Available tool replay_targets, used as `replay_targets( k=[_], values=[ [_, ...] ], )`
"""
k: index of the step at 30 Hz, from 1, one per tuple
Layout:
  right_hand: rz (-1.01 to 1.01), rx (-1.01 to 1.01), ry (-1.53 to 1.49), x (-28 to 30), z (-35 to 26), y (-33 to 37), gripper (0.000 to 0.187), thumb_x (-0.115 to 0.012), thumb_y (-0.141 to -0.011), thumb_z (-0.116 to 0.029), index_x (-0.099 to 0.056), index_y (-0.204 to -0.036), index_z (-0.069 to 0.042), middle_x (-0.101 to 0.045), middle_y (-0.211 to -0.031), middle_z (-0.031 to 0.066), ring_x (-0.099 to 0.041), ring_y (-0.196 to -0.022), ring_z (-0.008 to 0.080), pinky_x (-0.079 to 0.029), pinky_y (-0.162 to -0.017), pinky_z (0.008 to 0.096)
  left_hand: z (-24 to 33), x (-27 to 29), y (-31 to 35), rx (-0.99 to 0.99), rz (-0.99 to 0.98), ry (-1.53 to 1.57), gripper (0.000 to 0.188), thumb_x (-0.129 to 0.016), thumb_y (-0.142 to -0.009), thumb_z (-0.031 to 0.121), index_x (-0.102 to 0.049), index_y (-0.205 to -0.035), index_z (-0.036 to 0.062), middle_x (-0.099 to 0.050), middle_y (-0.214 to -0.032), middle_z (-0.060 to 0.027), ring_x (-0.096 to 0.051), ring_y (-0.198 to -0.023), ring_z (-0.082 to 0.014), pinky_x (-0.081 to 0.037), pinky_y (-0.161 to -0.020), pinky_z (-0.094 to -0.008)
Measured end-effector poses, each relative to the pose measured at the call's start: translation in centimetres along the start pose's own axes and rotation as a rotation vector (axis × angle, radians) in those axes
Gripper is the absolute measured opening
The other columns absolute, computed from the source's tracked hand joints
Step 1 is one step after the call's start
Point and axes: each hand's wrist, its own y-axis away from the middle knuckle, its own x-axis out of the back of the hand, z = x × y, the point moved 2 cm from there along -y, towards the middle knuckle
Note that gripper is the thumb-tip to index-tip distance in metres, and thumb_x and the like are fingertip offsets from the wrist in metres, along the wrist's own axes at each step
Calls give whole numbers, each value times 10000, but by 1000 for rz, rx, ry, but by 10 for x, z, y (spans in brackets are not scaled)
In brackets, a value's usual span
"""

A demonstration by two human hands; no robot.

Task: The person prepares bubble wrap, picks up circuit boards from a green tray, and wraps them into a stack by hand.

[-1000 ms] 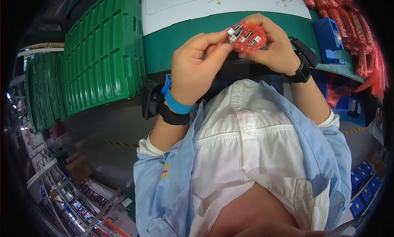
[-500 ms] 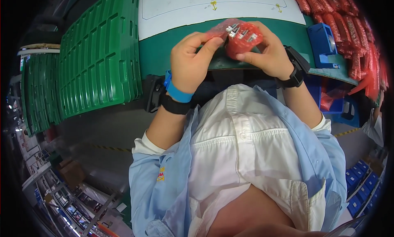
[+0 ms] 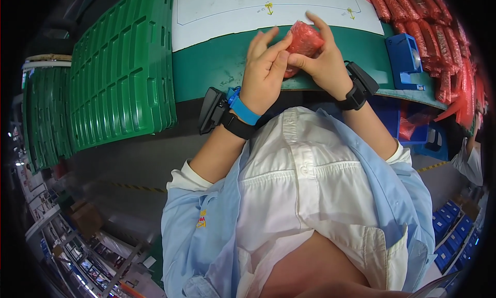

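Both of my hands hold a small red plastic packet (image 3: 304, 38) above the green worktop (image 3: 217, 65). My left hand (image 3: 264, 71) presses against the packet's left side with its fingers extended. From the right, my right hand (image 3: 323, 60) pinches the packet between thumb and fingers. What is inside the packet is hidden by the wrapping. Each wrist carries a black strap device, and the left one also has a blue band.
A white sheet with a drawn outline (image 3: 258, 11) lies on the worktop beyond my hands. Stacked green plastic trays (image 3: 121, 76) stand to the left. A blue tape dispenser (image 3: 405, 60) and a pile of red packets (image 3: 434, 40) sit to the right. Blue bins (image 3: 449, 225) lie lower right.
The packet earlier showed a metal part through the wrapping; now it is turned or folded so only red film shows. My hands have shifted slightly forward over the worktop.
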Motion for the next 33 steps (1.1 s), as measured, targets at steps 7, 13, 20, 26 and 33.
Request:
replay_targets(
  k=[7,13,20,26,33],
  values=[
    [-73,-67,-282,-2,3,4,491,-660,-943,-205,-417,-1332,-28,-623,-1118,82,-611,-992,146,-517,-875,282,14,6,1,2,-205,-162,486,-683,-897,144,-536,-1351,55,-584,-1278,-169,-578,-1162,-309,-455,-983,-365],
    [-225,-219,-455,9,-2,7,288,-512,-1023,-184,-440,-1271,-57,-585,-1124,41,-588,-1041,108,-480,-910,275,13,14,-7,-177,-289,-408,612,-811,-759,179,-559,-1307,70,-617,-1195,-160,-608,-1077,-317,-490,-918,-388],
    [-177,-220,-713,16,-7,5,259,-507,-1024,-204,-450,-1233,-61,-592,-1109,51,-603,-1006,116,-490,-887,272,30,19,-9,115,-77,-99,502,-803,-761,61,-627,-1231,75,-645,-1192,-112,-625,-1092,-219,-506,-912,-325],
    [-184,-336,-774,20,-8,5,277,-512,-1021,-205,-460,-1251,-60,-600,-1121,63,-601,-1020,123,-487,-891,265,26,16,-10,-30,-102,-90,439,-806,-758,54,-664,-1172,62,-658,-1176,-121,-631,-1087,-221,-505,-916,-314],
    [14,-107,-199,39,9,6,312,-548,-1003,-161,-488,-1281,-33,-605,-1171,68,-591,-1054,121,-461,-936,253,5,10,-6,32,-129,-212,304,-807,-742,43,-696,-1025,40,-670,-1141,-147,-650,-1035,-245,-515,-891,-322]
  ],
)
